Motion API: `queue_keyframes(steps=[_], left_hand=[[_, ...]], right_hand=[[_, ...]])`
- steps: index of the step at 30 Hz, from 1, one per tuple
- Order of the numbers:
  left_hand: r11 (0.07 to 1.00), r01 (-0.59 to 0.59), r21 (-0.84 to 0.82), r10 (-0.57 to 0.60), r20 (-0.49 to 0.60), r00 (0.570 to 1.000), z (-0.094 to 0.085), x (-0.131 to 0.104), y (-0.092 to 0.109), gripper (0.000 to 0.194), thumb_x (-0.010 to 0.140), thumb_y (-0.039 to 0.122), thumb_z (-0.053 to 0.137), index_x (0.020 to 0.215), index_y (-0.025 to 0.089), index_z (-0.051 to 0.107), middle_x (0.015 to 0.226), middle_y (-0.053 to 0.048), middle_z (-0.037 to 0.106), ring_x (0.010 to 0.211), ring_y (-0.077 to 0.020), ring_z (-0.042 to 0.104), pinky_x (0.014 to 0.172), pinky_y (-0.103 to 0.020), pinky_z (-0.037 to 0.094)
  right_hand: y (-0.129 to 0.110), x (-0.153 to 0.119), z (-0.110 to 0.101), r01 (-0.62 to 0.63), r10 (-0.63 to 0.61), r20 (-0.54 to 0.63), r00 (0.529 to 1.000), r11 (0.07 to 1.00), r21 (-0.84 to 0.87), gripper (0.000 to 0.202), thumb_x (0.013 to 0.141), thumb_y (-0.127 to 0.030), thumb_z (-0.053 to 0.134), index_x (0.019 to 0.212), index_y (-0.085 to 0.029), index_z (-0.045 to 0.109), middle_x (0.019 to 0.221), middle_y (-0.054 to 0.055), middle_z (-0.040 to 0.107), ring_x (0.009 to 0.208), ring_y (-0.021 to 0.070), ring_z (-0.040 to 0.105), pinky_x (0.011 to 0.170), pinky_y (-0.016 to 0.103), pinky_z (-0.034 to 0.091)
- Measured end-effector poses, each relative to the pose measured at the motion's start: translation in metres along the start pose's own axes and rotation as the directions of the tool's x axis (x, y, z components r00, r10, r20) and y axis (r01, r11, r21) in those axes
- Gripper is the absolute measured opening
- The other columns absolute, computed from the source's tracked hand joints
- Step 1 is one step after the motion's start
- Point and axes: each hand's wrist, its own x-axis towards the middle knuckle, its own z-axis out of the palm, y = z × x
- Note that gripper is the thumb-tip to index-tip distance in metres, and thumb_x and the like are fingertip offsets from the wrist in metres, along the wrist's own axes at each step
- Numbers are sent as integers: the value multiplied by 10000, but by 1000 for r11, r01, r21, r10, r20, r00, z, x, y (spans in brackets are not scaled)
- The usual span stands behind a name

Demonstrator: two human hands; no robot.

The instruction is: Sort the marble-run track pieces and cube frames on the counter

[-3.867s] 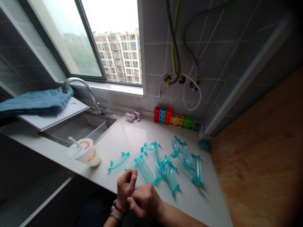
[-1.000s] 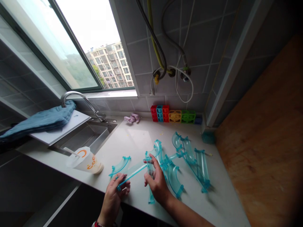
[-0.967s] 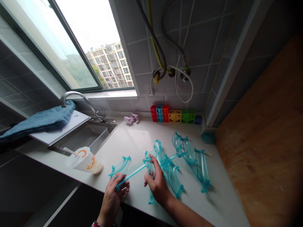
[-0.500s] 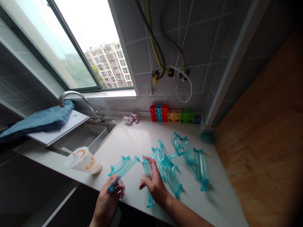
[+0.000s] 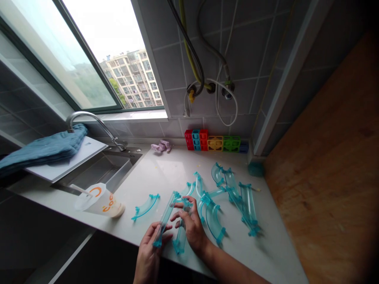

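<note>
My left hand (image 5: 152, 246) is closed around a straight clear-teal plastic track piece (image 5: 166, 219), which slants up and to the right. Close beside it, my right hand (image 5: 192, 227) has its fingers curled about the upper end of a second straight track piece (image 5: 179, 238). Part of that piece is hidden behind the fingers. To the left, a curved track piece (image 5: 146, 208) lies alone on the white counter (image 5: 139, 232). Right of my hands lie more curved track pieces (image 5: 213, 221) and a wide straight one (image 5: 248, 202), several of them touching or overlapping.
A drink cup with a straw (image 5: 100, 201) stands near the front edge, left. Behind it are the sink (image 5: 97, 171), faucet (image 5: 91, 115) and a board (image 5: 59, 165) bearing a blue cloth (image 5: 50, 148). Coloured blocks (image 5: 216, 142) line the wall; a wooden panel (image 5: 319, 165) bounds the right.
My left hand has moved right, bringing its straight track piece upright beside the right hand. The piece at my right hand has turned, its lower end swinging left. The view has shifted slightly.
</note>
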Motion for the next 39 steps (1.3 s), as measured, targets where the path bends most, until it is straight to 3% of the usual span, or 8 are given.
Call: queue_keyframes(steps=[5, 11, 19, 25, 29, 33, 36, 39], left_hand=[[986, -57, 155, 46, 79, 996, 2, -4, -8, 377, 822, 521, 792, 1002, 209, 681, 1112, -86, 760, 986, -277, 724, 804, -330, 586], [973, -77, 219, 64, 63, 996, 1, -4, -4, 428, 758, 569, 819, 952, 200, 719, 1016, -86, 771, 891, -254, 706, 754, -293, 558], [904, -211, 372, 182, 112, 977, 1, -5, -4, 362, 811, 548, 777, 933, 207, 751, 904, -55, 734, 860, -223, 653, 788, -267, 528], [935, -135, 327, 120, 67, 991, -3, -5, 2, 453, 783, 558, 795, 1050, 193, 762, 1058, -102, 768, 972, -303, 717, 857, -347, 573], [960, -32, 280, -11, 151, 988, -7, -6, 1, 590, 721, 507, 862, 1207, 208, 711, 1167, -148, 760, 1007, -370, 743, 840, -430, 609], [897, -85, 434, 38, 117, 992, -6, -7, -4, 644, 617, 464, 935, 1171, 211, 724, 1299, -156, 721, 1319, -415, 594, 1070, -450, 526], [857, -154, 492, 92, 147, 985, -3, -10, -11, 623, 740, 585, 814, 1207, 188, 706, 1350, -155, 695, 1378, -421, 540, 1161, -508, 444], [820, -189, 540, 126, 151, 980, -2, -11, -15, 649, 818, 644, 709, 1271, 183, 664, 1387, -154, 672, 1405, -418, 513, 1196, -540, 396]], right_hand=[[1, -1, 1, -61, 66, -51, 996, 993, 101, 399, 898, -352, 588, 1215, -258, 364, 1062, 46, 723, 680, 143, 656, 558, 263, 547], [4, 0, 0, -81, 94, -57, 994, 977, 198, 401, 933, -410, 594, 1241, -259, 387, 1038, 56, 731, 759, 183, 683, 589, 295, 552], [-6, -5, 0, -91, 85, 32, 996, 945, 313, 556, 900, -318, 637, 1380, -264, 361, 1055, 61, 734, 965, 236, 731, 834, 400, 563], [-15, -7, 4, -108, 98, 59, 993, 970, 219, 644, 786, -363, 830, 1293, -234, 453, 1025, 48, 711, 951, 248, 741, 854, 407, 570], [-14, -6, 4, -136, 128, 65, 990, 980, 146, 656, 745, -393, 888, 1232, -237, 477, 1014, 35, 710, 960, 241, 739, 847, 396, 574], [-7, -8, 1, -157, 148, 165, 975, 987, 40, 632, 726, -423, 902, 1162, -229, 489, 1044, 49, 740, 947, 206, 723, 810, 340, 569], [-2, -9, -2, -202, 210, 242, 947, 978, -58, 606, 713, -435, 908, 1112, -224, 503, 1036, 39, 748, 847, 177, 714, 711, 285, 556], [0, -8, -4, -207, 221, 269, 938, 975, -79, 598, 700, -442, 919, 1087, -221, 520, 976, 6, 734, 804, 158, 698, 734, 282, 546]])
